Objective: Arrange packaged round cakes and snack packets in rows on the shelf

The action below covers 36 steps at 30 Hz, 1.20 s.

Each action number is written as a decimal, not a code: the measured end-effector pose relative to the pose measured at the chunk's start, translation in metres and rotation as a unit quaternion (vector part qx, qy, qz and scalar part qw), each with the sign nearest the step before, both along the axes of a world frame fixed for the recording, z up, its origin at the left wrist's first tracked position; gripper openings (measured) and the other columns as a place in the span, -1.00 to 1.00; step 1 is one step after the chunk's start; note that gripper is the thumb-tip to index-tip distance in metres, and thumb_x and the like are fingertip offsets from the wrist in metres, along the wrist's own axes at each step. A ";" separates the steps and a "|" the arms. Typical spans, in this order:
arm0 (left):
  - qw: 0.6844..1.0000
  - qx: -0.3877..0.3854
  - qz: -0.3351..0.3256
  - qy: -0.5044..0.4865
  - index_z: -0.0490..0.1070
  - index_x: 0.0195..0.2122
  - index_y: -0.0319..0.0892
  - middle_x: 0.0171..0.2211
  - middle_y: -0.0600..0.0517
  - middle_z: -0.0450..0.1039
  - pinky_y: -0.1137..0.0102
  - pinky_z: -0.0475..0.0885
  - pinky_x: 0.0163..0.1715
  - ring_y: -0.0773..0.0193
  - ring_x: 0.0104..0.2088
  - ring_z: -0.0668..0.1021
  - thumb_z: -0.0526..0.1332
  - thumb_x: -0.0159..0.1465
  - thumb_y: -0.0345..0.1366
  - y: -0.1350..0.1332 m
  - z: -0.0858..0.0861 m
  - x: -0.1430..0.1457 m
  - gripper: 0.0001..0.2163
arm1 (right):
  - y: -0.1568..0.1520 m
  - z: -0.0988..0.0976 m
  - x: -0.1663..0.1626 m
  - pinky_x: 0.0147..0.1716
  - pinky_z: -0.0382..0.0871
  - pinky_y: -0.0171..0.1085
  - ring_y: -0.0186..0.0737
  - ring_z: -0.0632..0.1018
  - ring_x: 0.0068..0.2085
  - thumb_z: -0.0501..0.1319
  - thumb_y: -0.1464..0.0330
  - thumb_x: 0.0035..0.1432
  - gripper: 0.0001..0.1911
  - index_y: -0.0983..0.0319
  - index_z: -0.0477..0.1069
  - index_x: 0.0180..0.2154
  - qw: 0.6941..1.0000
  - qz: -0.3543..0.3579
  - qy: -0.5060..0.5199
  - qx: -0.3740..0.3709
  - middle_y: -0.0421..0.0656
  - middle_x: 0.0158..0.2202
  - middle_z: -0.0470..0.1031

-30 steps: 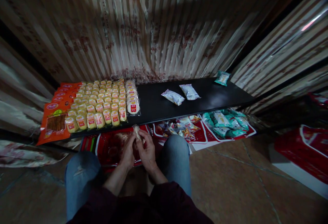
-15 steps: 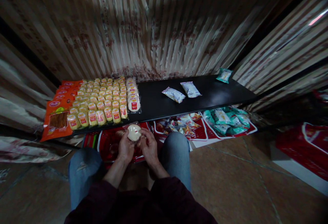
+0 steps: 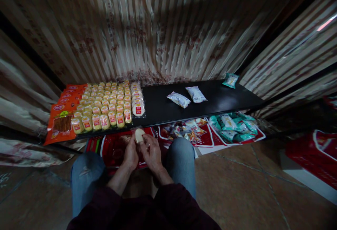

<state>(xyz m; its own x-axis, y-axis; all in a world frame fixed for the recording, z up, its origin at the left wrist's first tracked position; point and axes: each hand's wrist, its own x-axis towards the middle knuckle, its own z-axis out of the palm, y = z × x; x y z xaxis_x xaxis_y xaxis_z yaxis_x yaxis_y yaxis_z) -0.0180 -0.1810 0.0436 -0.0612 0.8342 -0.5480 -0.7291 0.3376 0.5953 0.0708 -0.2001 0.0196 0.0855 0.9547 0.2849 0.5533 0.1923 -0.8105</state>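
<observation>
Currently one round packet (image 3: pixel 139 135), pale and flat, sits in a two-handed grip, pinched at its lower edge between the fingertips of both hands. The left hand (image 3: pixel 131 152) closes on its left side and the right hand (image 3: pixel 151 152) on its right; the thumbs lie close together and both forearms run up from the lap between the knees.

Half a second ago the packet was held slightly higher with its full round face toward the camera and the hands a little apart. The hands now sit closer together, and less of the face shows.

Directly beneath the grip lies one red basket (image 3: pixel 113 151). Just beyond and above the grip runs the front edge of the black worktop (image 3: pixel 163 107).

On the worktop:
- Beyond the grip, one stack of round packets (image 3: pixel 137 100).
- Left of that stack, yellow packets (image 3: pixel 105 107) in several rows, too many for an exact count.
- Further left, overlapping orange packets (image 3: pixel 61 117), number unclear.
- Beyond and right of the grip, two white packets (image 3: pixel 179 99), side by side.
- Far right, one teal packet (image 3: pixel 230 80), well apart.

Right of the grip, below the worktop, lie mixed packets (image 3: pixel 189 130) and a heap of teal packets (image 3: pixel 231 124).
</observation>
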 end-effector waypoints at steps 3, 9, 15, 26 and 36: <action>0.998 -0.031 -0.002 0.060 0.48 -0.14 -0.23 -0.30 -0.03 0.58 0.43 0.47 -0.22 0.29 -0.31 0.60 0.11 0.29 -0.15 -0.002 -0.007 0.003 -0.71 | 0.001 -0.001 -0.001 0.10 0.29 -0.03 -0.04 0.43 0.07 0.12 0.23 0.18 -0.57 0.26 0.37 0.05 1.000 0.013 0.008 -0.012 0.02 0.04 0.45; 0.995 -0.002 -0.046 0.089 0.47 -0.05 -0.14 -0.16 -0.04 0.56 0.34 0.43 -0.05 0.21 -0.12 0.57 0.15 0.23 -0.01 -0.001 -0.020 0.003 -0.62 | 0.005 0.001 0.001 0.04 0.35 -0.09 -0.07 0.49 0.02 0.11 0.22 0.19 -0.57 0.22 0.36 0.07 0.997 0.018 0.060 -0.047 -0.01 0.01 0.48; 0.985 0.092 -0.060 0.136 0.49 -0.07 -0.03 0.06 0.02 0.44 0.33 0.28 0.13 0.22 0.15 0.39 0.17 0.20 -0.02 0.001 -0.034 -0.004 -0.65 | 0.009 -0.004 0.005 -0.14 0.46 -0.23 -0.17 0.58 -0.13 0.04 0.17 0.25 -0.59 0.16 0.36 0.05 0.972 0.040 0.209 -0.103 -0.12 -0.09 0.56; 0.973 0.118 -0.053 0.192 0.44 -0.01 -0.16 -0.06 -0.07 0.51 0.32 0.37 -0.03 0.19 -0.08 0.53 0.25 0.12 -0.17 0.000 -0.022 -0.013 -0.60 | 0.033 -0.011 0.011 -0.07 0.40 -0.23 -0.17 0.54 -0.08 0.05 0.17 0.23 -0.59 0.21 0.38 0.03 0.977 -0.026 0.205 -0.053 -0.09 -0.06 0.54; 0.922 0.179 0.002 0.344 0.51 -0.18 -0.14 0.08 -0.06 0.38 0.28 0.18 0.18 0.18 0.12 0.38 0.20 0.11 -0.45 0.015 -0.015 -0.014 -0.75 | 0.052 -0.011 0.011 -0.02 0.34 -0.14 -0.12 0.51 -0.07 0.08 0.24 0.19 -0.66 0.24 0.46 -0.08 0.993 -0.077 0.083 -0.019 -0.02 -0.09 0.52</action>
<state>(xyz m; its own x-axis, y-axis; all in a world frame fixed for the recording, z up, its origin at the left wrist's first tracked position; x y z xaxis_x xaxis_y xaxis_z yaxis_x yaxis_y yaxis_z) -0.0315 -0.1657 0.0284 -0.2956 0.9529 -0.0676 -0.1374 0.0277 0.9901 0.0821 -0.1484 0.0091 0.2751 0.9364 0.2180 0.4312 0.0825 -0.8985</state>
